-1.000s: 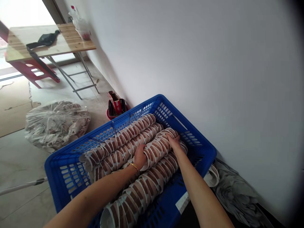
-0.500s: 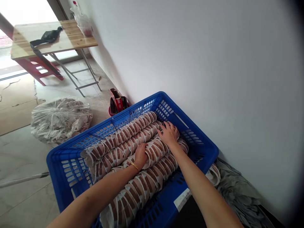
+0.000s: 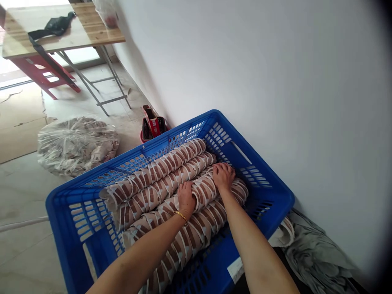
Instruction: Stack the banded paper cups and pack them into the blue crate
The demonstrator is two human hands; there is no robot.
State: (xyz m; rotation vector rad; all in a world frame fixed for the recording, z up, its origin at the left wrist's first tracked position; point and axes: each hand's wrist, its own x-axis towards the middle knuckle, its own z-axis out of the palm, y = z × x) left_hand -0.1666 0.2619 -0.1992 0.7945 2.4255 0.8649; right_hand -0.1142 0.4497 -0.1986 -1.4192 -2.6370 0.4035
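Observation:
Several long stacks of nested, curved fabric pieces with brown patches and pale edges lie side by side in a blue plastic crate (image 3: 251,159). Between my hands is a short fabric stack (image 3: 204,190) in the third row, counted from the far side. My left hand (image 3: 186,201) curls over its near end, fingertips partly hidden behind the fabric. My right hand (image 3: 224,176) wraps over the far end with fingers close together. The far fabric stack (image 3: 165,163) and the near fabric stack (image 3: 196,228) lie untouched on either side.
A white wall (image 3: 260,73) rises behind the crate. On the floor to the left sit a clear bag of fabric pieces (image 3: 78,145) and a red basket (image 3: 152,126). Farther back stand a wooden table (image 3: 88,24) and a red stool (image 3: 45,75). Grey cloth (image 3: 315,249) lies at right.
My right hand's spread fingers have drawn together around the far end of the short stack. My left hand stays at its near end. The view has tilted down slightly.

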